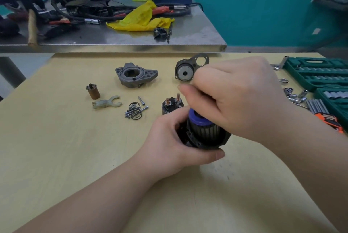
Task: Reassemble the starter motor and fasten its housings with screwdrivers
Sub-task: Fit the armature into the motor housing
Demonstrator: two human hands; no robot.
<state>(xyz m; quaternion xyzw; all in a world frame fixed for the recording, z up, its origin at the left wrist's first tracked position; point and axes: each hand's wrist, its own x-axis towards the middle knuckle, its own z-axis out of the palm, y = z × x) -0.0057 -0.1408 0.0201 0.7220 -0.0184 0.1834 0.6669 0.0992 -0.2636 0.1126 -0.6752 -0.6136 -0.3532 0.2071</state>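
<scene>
Pale wooden tabletop (56,148) carries loose parts: a brown plunger (93,91), a shift fork (106,102), bolts with spring rings (135,110) and a grey drive-end housing (136,74). Near the middle, the left hand (169,144) grips the black motor housing (205,138). Above it, the right hand (239,97) clasps the armature (200,121) standing in that housing. A green socket set (320,74) lies far right.

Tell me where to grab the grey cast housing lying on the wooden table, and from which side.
Come from above and pinch the rim of the grey cast housing around its big central opening, one finger inside the bore, the thumb outside on the wall. It lies flat with the opening facing up and free space round it. The flat ear on its right is a thinner, likely less secure hold.
</scene>
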